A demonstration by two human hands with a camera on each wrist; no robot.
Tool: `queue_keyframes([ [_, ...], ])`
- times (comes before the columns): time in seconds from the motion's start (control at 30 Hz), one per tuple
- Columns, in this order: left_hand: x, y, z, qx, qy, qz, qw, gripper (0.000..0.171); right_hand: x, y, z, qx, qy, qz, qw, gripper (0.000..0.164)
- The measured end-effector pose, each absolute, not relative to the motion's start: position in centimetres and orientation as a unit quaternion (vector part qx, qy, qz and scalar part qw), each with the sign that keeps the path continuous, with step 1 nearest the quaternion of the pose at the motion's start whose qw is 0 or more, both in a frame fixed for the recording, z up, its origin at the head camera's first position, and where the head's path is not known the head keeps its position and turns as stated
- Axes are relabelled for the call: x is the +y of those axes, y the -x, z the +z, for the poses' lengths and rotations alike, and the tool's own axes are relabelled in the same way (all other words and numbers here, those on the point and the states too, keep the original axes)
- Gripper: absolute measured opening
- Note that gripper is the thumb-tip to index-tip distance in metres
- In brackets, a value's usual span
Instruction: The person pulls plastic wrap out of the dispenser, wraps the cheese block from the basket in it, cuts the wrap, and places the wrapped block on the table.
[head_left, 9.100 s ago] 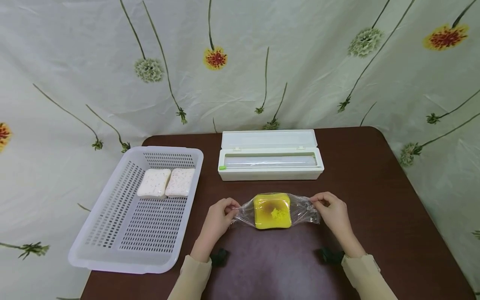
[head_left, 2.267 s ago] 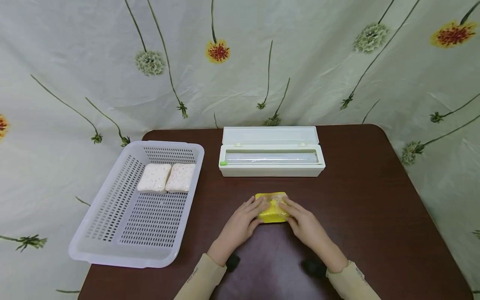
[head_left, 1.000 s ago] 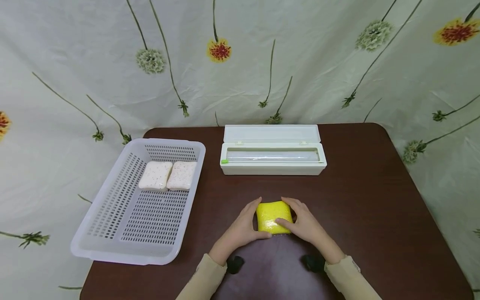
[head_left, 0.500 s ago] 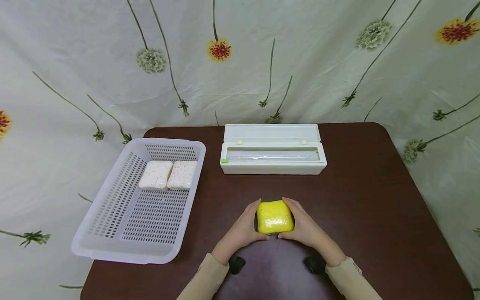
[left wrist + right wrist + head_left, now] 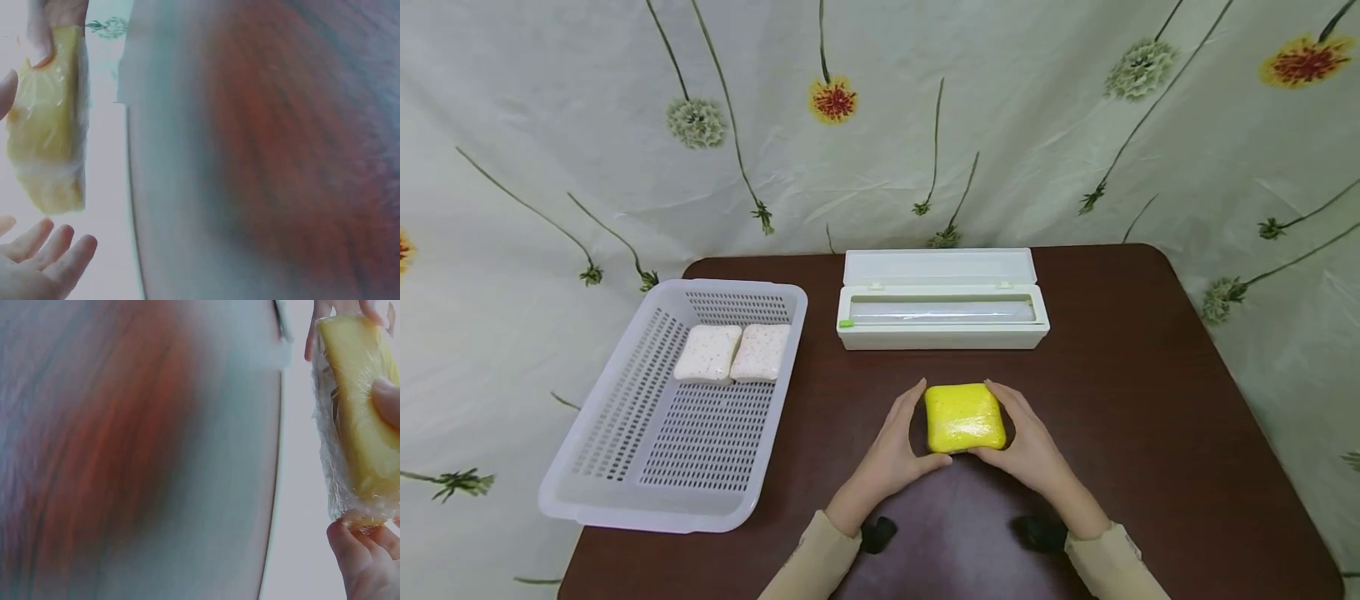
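A yellow rounded-square block, wrapped in clear cling film, is between the two hands in front of the cling film box. My right hand grips it by the right side; in the right wrist view its thumb lies on the yellow block and its fingers are at the far edge. My left hand is spread around the left side; in the left wrist view its fingers stand apart from the yellow block. Crumpled film shows along the block's underside in the right wrist view.
A white cling film box with its lid up and a green slider lies behind the hands. At left, a white slotted basket holds two white speckled rounded blocks. The dark brown table meets a flowered cloth.
The film's ends, earlier pulled out sideways, are folded against the block. It was turned to its plain yellow face. Over the last half second, both hands moved slightly away and right with it.
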State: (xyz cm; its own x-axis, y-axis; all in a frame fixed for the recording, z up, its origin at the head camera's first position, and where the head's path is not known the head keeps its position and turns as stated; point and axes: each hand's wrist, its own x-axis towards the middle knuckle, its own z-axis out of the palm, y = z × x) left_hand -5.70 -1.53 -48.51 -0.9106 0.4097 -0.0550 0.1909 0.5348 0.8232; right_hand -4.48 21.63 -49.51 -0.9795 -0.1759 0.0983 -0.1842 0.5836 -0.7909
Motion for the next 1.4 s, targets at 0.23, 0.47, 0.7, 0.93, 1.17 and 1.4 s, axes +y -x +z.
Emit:
queue_keyframes([
  [0.23, -2.5, 5.5, -48.2, 0.879, -0.155, 0.44, 0.102, 0.089, 24.7, 4.9, -49.4, -0.892, -0.05, 0.45, 0.01, 0.09],
  [0.47, -3.0, 5.2, -48.6, 0.89, -0.139, 0.425, 0.092, 0.078, 30.0, 5.5, -48.8, -0.883, 0.029, 0.468, 0.028, 0.09],
  [0.7, -3.2, 5.1, -48.8, 0.904, -0.133, 0.397, 0.084, 0.078, 35.2, 6.3, -48.3, -0.864, 0.119, 0.488, 0.007, 0.095],
  [0.93, -3.3, 5.1, -48.5, 0.911, -0.142, 0.381, 0.064, 0.08, 38.7, 7.2, -48.9, -0.853, 0.182, 0.489, -0.019, 0.098],
  [1.17, -3.3, 5.1, -47.7, 0.918, -0.166, 0.358, 0.029, 0.081, 40.5, 8.1, -49.8, -0.858, 0.182, 0.477, -0.048, 0.093],
  [1.4, -3.4, 5.0, -46.9, 0.926, -0.19, 0.327, -0.006, 0.082, 41.3, 8.9, -50.3, -0.877, 0.131, 0.454, -0.088, 0.094],
])
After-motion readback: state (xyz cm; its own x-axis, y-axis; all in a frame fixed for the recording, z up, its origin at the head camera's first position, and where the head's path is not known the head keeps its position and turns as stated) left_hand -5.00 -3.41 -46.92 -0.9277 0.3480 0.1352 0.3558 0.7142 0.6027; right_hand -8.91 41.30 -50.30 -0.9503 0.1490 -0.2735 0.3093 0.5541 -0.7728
